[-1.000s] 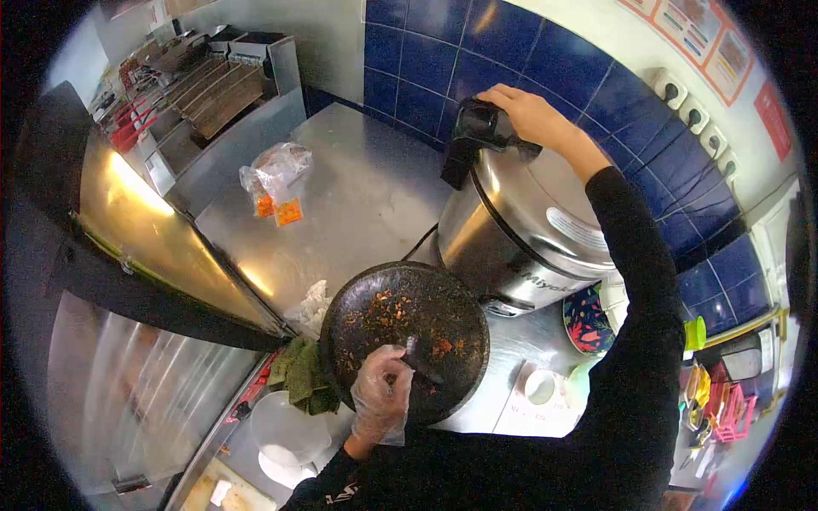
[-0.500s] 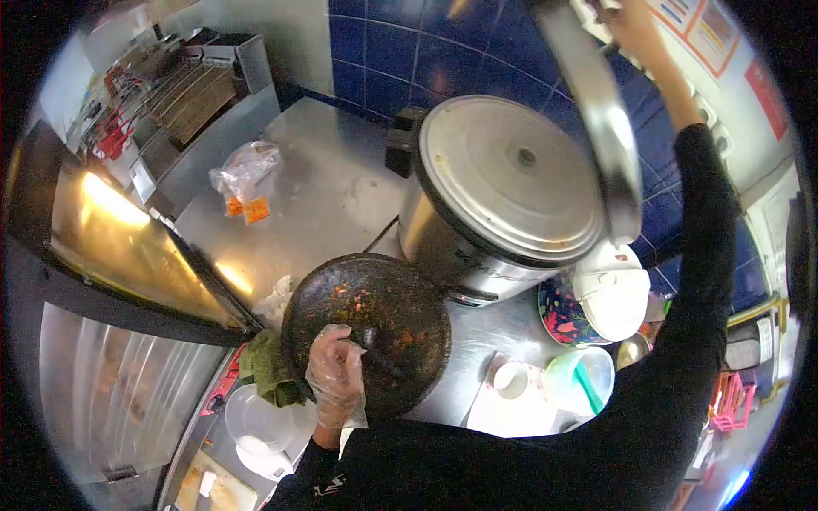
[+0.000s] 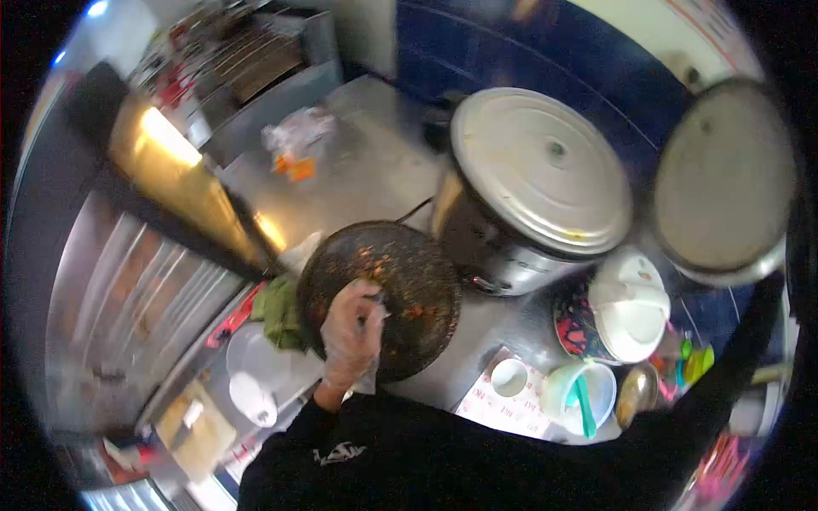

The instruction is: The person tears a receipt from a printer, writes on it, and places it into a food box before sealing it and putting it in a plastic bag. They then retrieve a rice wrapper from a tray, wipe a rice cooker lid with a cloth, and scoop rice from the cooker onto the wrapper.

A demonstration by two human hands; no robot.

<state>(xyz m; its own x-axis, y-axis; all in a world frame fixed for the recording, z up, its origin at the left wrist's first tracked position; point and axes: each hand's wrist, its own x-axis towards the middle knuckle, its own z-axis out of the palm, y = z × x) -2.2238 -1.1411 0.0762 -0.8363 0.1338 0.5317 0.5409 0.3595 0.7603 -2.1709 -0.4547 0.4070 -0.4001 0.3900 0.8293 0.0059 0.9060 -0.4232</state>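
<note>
My left hand [image 3: 351, 336], in a clear glove, is over the near left part of a dark round pan [image 3: 417, 294] with orange and green food bits in it. Its fingers are curled round something I cannot make out. At the right, a large round metal lid [image 3: 724, 179] is tilted up beside a big steel cooker [image 3: 503, 251]. The cooker has a silver lid [image 3: 545, 170] on top. My right sleeve reaches to the lower right edge of the raised lid, and no part of my right hand shows.
A plastic bag [image 3: 298, 132] with orange pieces lies on the steel counter [image 3: 366, 119]. Right of the pan are a white cup [image 3: 509, 377], a tub [image 3: 558, 400] with a green utensil and a white-lidded container [image 3: 630, 311]. A green cloth [image 3: 279, 315] touches the pan's left side.
The raised metal lid has come down and right and now shows its broad face. My right hand has left the view. The camera has turned; my left hand remains over the pan.
</note>
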